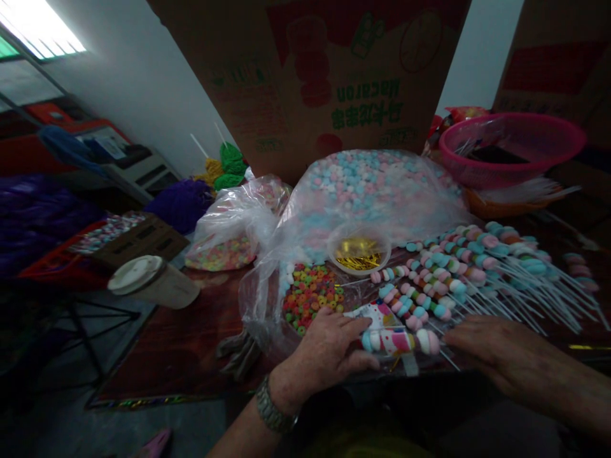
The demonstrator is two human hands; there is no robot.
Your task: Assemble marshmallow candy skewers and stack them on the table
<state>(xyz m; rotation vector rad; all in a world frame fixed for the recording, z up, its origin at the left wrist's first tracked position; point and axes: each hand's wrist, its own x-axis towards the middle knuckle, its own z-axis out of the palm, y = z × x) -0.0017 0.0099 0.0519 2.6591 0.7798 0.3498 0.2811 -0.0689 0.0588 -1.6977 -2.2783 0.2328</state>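
Observation:
My left hand (324, 348), with a metal watch on its wrist, presses on a printed plastic sleeve (377, 316) around a pastel marshmallow skewer (396, 341). My right hand (496, 346) lies just right of the skewer, fingers spread over white sticks. Several finished marshmallow skewers (468, 267) fan out behind it. Farther back are a small clear cup of gold twist ties (358, 249), a bowl of coloured cereal rings (310, 296), and a large bag of pastel marshmallows (377, 184).
A bag of cereal rings (222, 251) sits left of the marshmallows. A pink plastic basket (510, 149) stands at the back right, before a cardboard carton (305, 70). A lidded paper cup (153, 281) overhangs the wooden table's left edge (128, 362).

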